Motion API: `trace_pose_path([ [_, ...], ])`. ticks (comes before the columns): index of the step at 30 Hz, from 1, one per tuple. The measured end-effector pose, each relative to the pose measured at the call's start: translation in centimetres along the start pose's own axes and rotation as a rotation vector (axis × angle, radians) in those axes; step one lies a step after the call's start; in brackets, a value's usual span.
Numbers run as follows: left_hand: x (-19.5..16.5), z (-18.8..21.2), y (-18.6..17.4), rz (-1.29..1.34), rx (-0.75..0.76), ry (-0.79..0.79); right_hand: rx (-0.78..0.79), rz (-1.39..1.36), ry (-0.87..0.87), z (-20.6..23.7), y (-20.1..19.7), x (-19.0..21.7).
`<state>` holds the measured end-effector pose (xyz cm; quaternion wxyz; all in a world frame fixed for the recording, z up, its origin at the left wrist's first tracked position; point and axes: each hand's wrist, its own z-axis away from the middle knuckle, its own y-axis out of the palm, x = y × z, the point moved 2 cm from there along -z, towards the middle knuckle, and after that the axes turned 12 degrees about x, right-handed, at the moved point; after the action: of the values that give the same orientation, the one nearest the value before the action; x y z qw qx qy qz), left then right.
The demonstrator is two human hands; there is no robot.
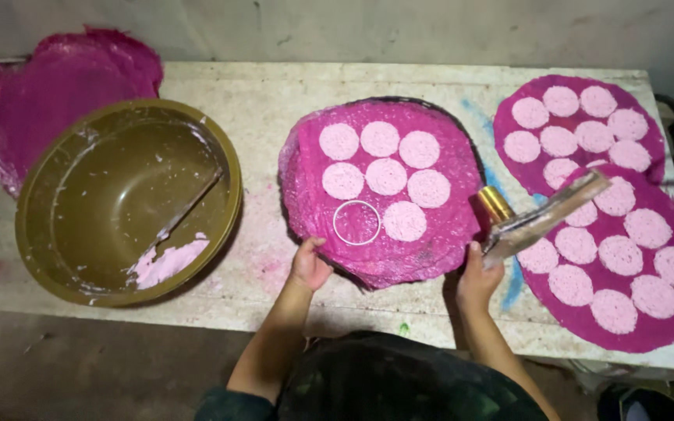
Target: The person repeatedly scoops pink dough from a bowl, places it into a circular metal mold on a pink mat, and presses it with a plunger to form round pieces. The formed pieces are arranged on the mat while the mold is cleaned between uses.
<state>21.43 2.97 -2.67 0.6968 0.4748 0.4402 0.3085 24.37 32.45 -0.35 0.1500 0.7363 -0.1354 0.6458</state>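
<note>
We work at a stone table [274, 93]: our left hand [308, 265] pinches the near edge of the magenta sheet [380, 191], fingers closed on it, while our right hand [477, 277], closed round a paste-caked scraper [544, 218], rests at the sheet's right edge. A ring [356, 223] sits empty on the sheet beside seven pale discs; filling it level and lifting it straight should keep the disc clean. Left of the sheet stands the bowl [220, 148]; right, two filled sheets [579, 132] crowd close, leaving little room.
</note>
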Motion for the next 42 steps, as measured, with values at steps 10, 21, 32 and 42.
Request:
trace_pose_path([
  [10,4.8,0.5,0.0,0.041,-0.029,0.018,-0.051,0.272,-0.044,0.9,-4.8,-0.4],
  [21,-0.6,8.9,8.1,-1.857,-0.389,0.611,0.363,0.531,-0.209,-0.3,-7.5,4.6],
  [32,-16.8,20.9,14.0,-1.765,0.604,0.012,1.654,0.71,-0.918,9.0,23.3,25.6],
  [42,-32.2,33.9,5.4,-2.223,0.615,-0.271,2.355,0.35,-0.587,18.1,43.1,25.6],
])
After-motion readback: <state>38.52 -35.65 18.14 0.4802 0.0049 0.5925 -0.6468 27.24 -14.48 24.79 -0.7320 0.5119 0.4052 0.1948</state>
